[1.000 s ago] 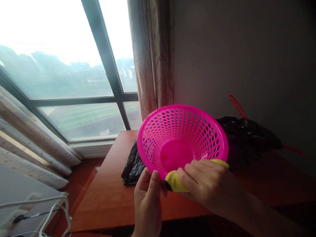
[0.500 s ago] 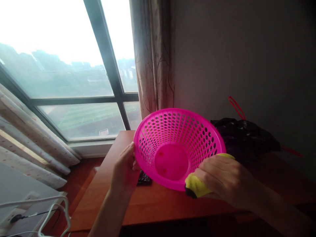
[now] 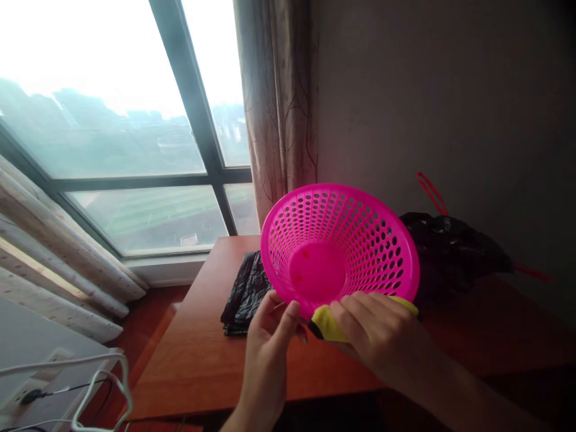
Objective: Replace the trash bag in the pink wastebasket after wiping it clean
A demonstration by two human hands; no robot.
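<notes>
A bright pink plastic basket with rows of holes is held up over the table, tilted so its inside faces me. My left hand pinches its near rim at the lower left, thumb against the edge and fingers curled. Wrapped over the near right part of the rim is a yellow cloth with a dark edge. My right hand is closed around that cloth, pressing it on the rim. Behind the basket's left side lies a folded black plastic bag, partly hidden.
The reddish-brown wooden table spans the front. On its right lies a crumpled black plastic bag with a red drawstring. A window and curtains stand behind. White cables hang at the lower left.
The basket has shifted right and slightly up, uncovering more of the folded black bag. My left hand has moved right along the rim. The right hand and cloth have moved slightly left.
</notes>
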